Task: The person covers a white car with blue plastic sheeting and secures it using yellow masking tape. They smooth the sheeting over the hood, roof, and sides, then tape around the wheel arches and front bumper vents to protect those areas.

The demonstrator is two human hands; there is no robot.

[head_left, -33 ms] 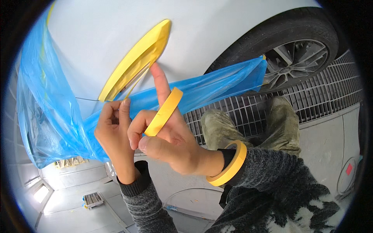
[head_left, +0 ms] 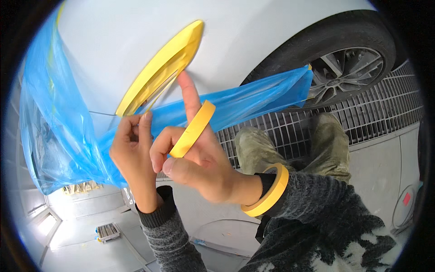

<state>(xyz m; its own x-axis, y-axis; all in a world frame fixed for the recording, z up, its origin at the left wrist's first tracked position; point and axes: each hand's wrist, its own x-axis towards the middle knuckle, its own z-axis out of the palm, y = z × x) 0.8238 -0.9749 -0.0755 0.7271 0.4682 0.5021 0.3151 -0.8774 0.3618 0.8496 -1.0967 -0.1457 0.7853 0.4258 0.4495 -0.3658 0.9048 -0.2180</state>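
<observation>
My left hand (head_left: 131,152) pinches the lower end of a narrow yellow strip of masking tape (head_left: 158,96), thumb against the curled fingers. The strip slants up to the right hand's outstretched index fingertip, which presses at the edge of a long, curved recess (head_left: 161,70) masked in yellow on the pale car body. A roll of yellow masking tape (head_left: 193,129) is held in my right hand (head_left: 199,167), its lower end between thumb and bent fingers. Around my right wrist sits a second masking tape roll (head_left: 272,194). Curled fingers partly hide the left hand's grip.
Blue plastic film (head_left: 253,100) runs below the recess toward the wheel (head_left: 344,68), and more hangs over the car body (head_left: 222,45) at left. My knees (head_left: 258,147) are beside a floor grating (head_left: 376,109). A small grey crate-like object (head_left: 108,232) lies at the lower left.
The car and its masked recess appear very slightly higher and farther right in the picture. Both hands keep the same hold.
</observation>
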